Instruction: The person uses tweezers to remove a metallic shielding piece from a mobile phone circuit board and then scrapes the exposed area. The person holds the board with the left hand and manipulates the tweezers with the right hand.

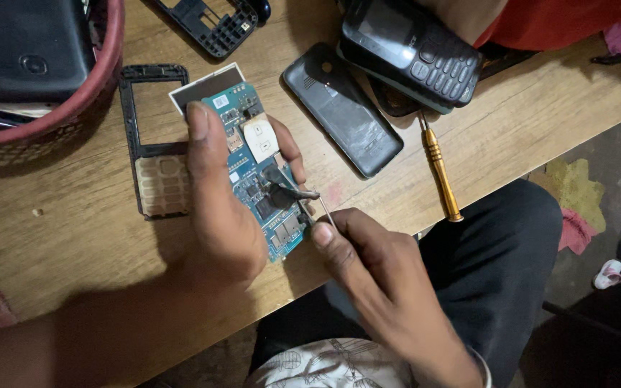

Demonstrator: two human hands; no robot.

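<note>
1. A blue circuit board [259,169] of a small phone is held above the wooden desk [73,237] near the middle of the view; a white display panel [206,84] is attached at its far end.
2. The left hand [217,208] is closed around the board: the thumb is laid along its left edge, and fingertips are seen curling over its right edge.
3. The right hand [375,266] is closed on a thin metal tool [325,210], pinched between thumb and fingers; its tip is set at the near right part of the board, beside a small dark component [282,194].
4. An empty black phone frame [154,140] with a pale keypad mat is seen lying flat on the desk, just left of the left hand.
5. A dark phone back cover [343,108] is laid on the desk to the right of the board, and an assembled black keypad phone [411,50] is stacked on other parts farther right.
6. A gold-handled screwdriver [440,169] is laid on the desk near its right edge.
7. Another black frame piece [206,25] is noted at the far edge.
8. A red basket [73,93] holding a dark device is seen at far left.
</note>
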